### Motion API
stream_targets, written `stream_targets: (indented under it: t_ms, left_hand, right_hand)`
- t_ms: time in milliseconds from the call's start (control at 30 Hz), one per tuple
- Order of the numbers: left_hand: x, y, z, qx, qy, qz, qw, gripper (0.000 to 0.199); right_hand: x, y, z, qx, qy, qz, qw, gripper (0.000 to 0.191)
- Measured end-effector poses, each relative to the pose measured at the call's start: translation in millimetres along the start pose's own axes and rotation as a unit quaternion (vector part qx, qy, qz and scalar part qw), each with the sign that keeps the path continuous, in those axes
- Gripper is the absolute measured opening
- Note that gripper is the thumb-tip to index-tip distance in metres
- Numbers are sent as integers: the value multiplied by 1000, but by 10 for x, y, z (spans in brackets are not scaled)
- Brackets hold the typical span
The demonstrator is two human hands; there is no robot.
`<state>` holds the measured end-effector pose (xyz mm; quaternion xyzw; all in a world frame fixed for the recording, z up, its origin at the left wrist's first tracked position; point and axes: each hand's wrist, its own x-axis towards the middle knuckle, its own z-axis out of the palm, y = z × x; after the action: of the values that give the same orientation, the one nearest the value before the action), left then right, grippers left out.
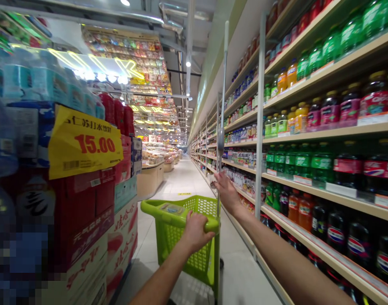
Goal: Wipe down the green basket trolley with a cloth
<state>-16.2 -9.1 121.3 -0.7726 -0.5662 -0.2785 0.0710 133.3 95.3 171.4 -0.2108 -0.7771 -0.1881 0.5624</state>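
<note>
My left hand (195, 231) is wrapped over the handle (209, 224) of a bright green shopping cart (187, 245) with perforated plastic sides. At the cart's right side a tall thin pole (224, 76) with a pale top stands nearly upright. My right hand (226, 190) is raised beside this pole, fingers loosely stretched and apart. Whether the fingertips touch the pole I cannot tell. On the handle lies a small label panel (172, 208). The part of the basket that shows reveals no goods inside.
On the right, long shelves (308, 129) hold bottled drinks in rows. Close on the left rise stacked drink cartons (120, 250) with a yellow price sign (86, 142) reading 15.00. A tiled aisle (184, 173) runs ahead, past wooden display bins (151, 178).
</note>
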Motion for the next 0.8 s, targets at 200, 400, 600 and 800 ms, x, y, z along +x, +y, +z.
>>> stream_targets:
  t_ms: [200, 400, 600, 800]
  left_hand:
    - [-72, 33, -14, -4, 22, 5, 1000, 22]
    - [-78, -30, -43, -16, 32, 9, 999, 20]
    - [-143, -60, -53, -37, 50, 32, 998, 19]
    - [-104, 22, 1, -46, 42, 34, 997, 19]
  right_hand:
    - [-545, -54, -84, 31, -146, -55, 987, 30]
    - [323, -27, -296, -41, -118, -31, 992, 31]
    - [-135, -189, -350, -12, -158, -114, 981, 33]
    - [194, -87, -396, -13, -91, -51, 994, 34]
